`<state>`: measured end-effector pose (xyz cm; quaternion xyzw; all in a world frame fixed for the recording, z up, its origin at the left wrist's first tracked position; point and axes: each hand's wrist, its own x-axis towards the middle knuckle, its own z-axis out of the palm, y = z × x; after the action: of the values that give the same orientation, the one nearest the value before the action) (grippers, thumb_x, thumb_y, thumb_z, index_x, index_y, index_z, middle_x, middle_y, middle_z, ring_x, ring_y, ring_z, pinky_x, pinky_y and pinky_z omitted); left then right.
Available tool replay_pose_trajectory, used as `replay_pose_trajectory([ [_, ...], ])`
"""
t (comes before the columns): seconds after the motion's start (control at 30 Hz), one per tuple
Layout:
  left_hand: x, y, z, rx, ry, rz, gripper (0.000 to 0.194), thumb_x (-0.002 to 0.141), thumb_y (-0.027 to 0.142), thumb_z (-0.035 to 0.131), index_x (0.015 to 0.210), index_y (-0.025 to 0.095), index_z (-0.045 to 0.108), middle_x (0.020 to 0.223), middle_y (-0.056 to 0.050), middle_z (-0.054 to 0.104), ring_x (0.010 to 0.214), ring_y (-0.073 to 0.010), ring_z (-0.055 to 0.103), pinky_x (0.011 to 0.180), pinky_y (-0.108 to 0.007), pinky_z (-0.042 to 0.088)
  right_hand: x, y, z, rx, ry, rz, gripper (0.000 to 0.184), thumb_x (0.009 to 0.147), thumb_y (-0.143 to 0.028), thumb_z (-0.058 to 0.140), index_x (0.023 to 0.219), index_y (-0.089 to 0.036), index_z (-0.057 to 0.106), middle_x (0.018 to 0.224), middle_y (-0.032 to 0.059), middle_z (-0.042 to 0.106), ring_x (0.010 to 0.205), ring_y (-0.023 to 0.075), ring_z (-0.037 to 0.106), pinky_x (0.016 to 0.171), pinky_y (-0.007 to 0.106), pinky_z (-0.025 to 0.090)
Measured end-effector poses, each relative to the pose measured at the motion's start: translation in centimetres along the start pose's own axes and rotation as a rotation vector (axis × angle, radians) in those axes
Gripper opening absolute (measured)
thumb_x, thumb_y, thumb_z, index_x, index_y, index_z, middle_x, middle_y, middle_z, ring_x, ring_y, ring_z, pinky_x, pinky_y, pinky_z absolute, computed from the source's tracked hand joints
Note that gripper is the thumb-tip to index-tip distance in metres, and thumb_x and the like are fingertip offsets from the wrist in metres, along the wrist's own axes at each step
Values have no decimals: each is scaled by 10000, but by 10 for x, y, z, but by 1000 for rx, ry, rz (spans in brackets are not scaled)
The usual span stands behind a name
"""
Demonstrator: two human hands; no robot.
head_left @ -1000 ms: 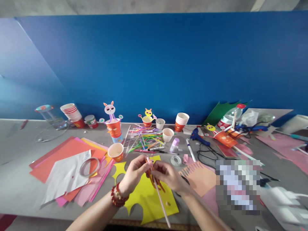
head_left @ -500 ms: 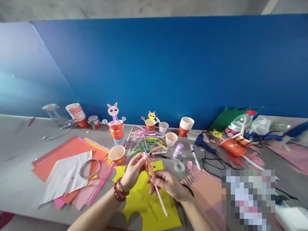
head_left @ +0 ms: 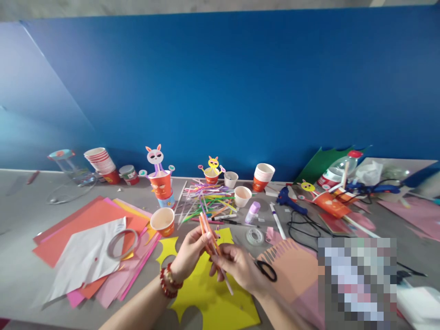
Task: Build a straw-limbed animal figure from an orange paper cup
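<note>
My left hand, with red beaded bracelets at its wrist, pinches thin orange and pale pink drinking straws near their upper ends. Lower down, my right hand has its fingers closed round the same straws. The bundle slants, its top ends poking out above my left fingers and one pale end hanging below my right hand. How many straws there are is hard to tell. Under both hands lies a yellow sheet with rounded cut-outs. Black-handled scissors rest beside my right wrist, partly hidden.
Behind my hands lies a heap of coloured straws. Around it stand paper cups, a bunny-headed cup figure and a glue stick. Coloured paper covers the left; a blue glue gun with black cord lies right.
The straws now stick up further above my left hand, and less of them hangs below my right hand. My view has shifted slightly, showing more of the scissors.
</note>
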<state>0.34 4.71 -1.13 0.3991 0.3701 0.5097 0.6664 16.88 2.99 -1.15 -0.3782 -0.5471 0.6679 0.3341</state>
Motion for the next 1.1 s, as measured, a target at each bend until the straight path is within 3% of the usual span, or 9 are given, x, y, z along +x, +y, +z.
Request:
replay_pose_trajectory([
  [0.17, -3, -4, 6, 9, -109, -1, 317, 799, 439, 755, 832, 141, 648, 646, -4, 626, 502, -127, 566, 459, -245, 466, -2, -1, -3, -202, 110, -96, 391, 877, -538, 660, 805, -154, 645, 707, 39, 698, 558, 142, 637, 527, 225, 490],
  [0.3, -2, -3, 7, 46, -81, 55, 288, 815, 415, 750, 825, 135, 681, 688, -19, 666, 608, -136, 593, 623, -274, 513, -5, -11, -5, -403, 193, -243, 313, 947, -463, 588, 848, -174, 654, 753, 34, 700, 692, 170, 672, 614, 231, 506],
  [0.47, -1, -2, 5, 95, -21, 89, 277, 803, 414, 762, 882, 153, 719, 788, -37, 726, 743, -171, 640, 767, -298, 519, -6, -22, -9, -530, 247, -372, 295, 985, -387, 521, 807, -186, 642, 763, 20, 692, 674, 150, 634, 625, 222, 474],
  [0.7, -1, -1, 4, 182, -47, 170, 262, 841, 414, 717, 908, 161, 716, 822, -56, 725, 778, -202, 658, 801, -333, 536, -7, -25, -18, -784, 253, -491, 239, 999, -263, 461, 876, -201, 657, 820, 53, 700, 767, 195, 651, 702, 277, 464],
  [0.87, -4, 1, 1, 456, -61, 277, 198, 919, 353, 621, 938, 167, 688, 888, -77, 686, 803, -209, 647, 760, -321, 532, -8, -25, -19, -937, 199, -491, 223, 982, -212, 462, 923, -192, 677, 826, 70, 716, 776, 208, 664, 699, 292, 455],
  [1.1, -10, 15, 6, 773, -132, 442, 138, 957, 255, 558, 955, 187, 678, 901, -67, 678, 840, -202, 650, 787, -298, 495, -9, -28, -21, -985, 123, -524, 204, 920, -150, 465, 766, -194, 590, 750, 47, 660, 716, 186, 625, 648, 266, 423],
])
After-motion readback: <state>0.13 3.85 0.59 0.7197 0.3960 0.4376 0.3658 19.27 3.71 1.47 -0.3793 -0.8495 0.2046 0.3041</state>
